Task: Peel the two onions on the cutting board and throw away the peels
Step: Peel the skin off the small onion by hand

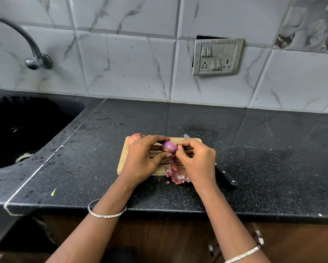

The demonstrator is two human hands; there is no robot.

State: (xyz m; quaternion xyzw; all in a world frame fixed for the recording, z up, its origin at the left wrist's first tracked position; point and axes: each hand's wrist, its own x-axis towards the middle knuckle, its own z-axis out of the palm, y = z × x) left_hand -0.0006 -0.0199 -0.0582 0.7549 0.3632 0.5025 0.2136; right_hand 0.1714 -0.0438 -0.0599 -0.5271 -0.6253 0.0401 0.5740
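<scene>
- The left hand (140, 158) is grasping the purple onion (169, 147) between thumb and fingers, just above the cutting board (122, 160) at the centre of the frame.
- The right hand (197, 160) is pinching a bit of skin at that onion's right side. The bared surface is looking smooth, so a hard tug could be making it slip out of the grip.
- The knife (226, 175) is lying slantwise under the right hand, with its tip showing above the knuckles and its dark handle pointing to the lower right. A wrist dropping onto the blade is probably the worst risk here.
- The peels (178, 176) are piling up at the board's lower edge. Some are already hanging over onto the black counter (273, 149), so scraps could get left behind when the peels are gathered up for throwing away.
- The unpeeled onion (135, 138) is sitting at the board's upper left corner, partly hidden behind the left hand. A nudge could be sending it rolling towards the sink (70, 118) at the left of the frame.
- Counting:
  - two onions, one mostly bare and one in its skin
  - one board
  - one knife
  - one heap of peels, its pieces too jumbled to number
  - two hands
</scene>
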